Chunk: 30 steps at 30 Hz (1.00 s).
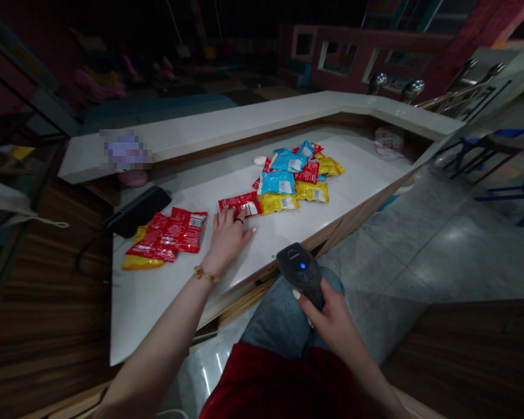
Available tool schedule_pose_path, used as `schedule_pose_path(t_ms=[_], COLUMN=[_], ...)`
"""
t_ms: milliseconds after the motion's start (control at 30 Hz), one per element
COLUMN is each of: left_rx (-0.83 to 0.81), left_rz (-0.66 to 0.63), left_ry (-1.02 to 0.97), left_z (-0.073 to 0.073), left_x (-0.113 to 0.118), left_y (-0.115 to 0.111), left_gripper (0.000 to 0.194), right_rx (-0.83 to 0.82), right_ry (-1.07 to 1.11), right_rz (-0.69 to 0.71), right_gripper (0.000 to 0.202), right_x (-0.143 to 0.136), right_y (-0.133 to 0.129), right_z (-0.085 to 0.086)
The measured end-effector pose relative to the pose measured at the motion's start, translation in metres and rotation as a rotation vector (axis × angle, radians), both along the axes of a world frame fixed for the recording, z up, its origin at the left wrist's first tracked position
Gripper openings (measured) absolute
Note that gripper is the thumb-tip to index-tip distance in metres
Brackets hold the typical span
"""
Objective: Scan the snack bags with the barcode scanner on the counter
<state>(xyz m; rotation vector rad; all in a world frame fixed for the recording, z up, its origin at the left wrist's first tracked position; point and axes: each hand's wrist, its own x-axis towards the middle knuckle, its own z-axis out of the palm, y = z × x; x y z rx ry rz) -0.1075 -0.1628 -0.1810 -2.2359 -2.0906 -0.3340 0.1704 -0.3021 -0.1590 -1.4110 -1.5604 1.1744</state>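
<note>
My left hand (pixel 230 235) lies with its fingers apart on the lower edge of a red packet (pixel 248 203) on the white counter (pixel 327 218). Its thumb points to the right. Wrapped in my right hand (pixel 329 308) is a dark handheld scanner (pixel 297 265) with a lit blue light, held over my lap near the counter's front edge. Blue packets (pixel 277 183), yellow packets (pixel 312 192) and more red ones are heaped right of my left hand. To its left, red packets (pixel 188 230) overlap a yellow packet (pixel 142 262).
A black device (pixel 142 209) with a cable stands at the counter's left end. A raised ledge (pixel 227 125) runs along the back. A small white object (pixel 259 160) sits behind the heap, and a white and red bag (pixel 389 141) is at the far right.
</note>
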Motion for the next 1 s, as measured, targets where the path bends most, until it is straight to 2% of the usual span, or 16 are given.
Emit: schedule_pose_path(t_ms=[100,200,300,400,533,667,833,1000], left_rx=[0.075,0.136,0.119,0.027,-0.011,0.052,0.097,0.07], left_rz=[-0.053,-0.088,-0.084,-0.072,-0.082,-0.104,-0.121,-0.138], left_ry=[-0.077,-0.173,-0.226,-0.25,-0.243,-0.271,-0.35,-0.345], left_z=[-0.006,-0.015,-0.023,-0.026,-0.024,-0.026,-0.032,-0.027], left_x=[0.006,0.004,-0.004,-0.011,-0.011,-0.003,0.003,0.004], left_y=[-0.033,-0.047,-0.041,-0.028,-0.022,-0.032,-0.037,-0.037], left_gripper=[0.058,0.054,0.067,0.08,0.076,0.073,0.078,0.077], right_rx=[0.0,-0.004,-0.005,0.01,0.03,0.024,-0.007,-0.02], right_ry=[0.006,0.009,0.007,0.003,-0.004,0.011,0.035,0.033], right_rz=[0.009,0.013,0.027,0.042,0.041,0.017,0.018,0.027], right_gripper=[0.028,0.032,0.034,0.032,0.03,0.034,0.038,0.032], right_x=[-0.001,-0.002,-0.003,-0.004,-0.004,-0.005,-0.009,-0.018], right_y=[0.0,0.0,0.0,-0.001,0.002,0.005,0.01,0.019], right_z=[0.0,0.0,0.0,-0.001,-0.005,-0.012,-0.018,-0.019])
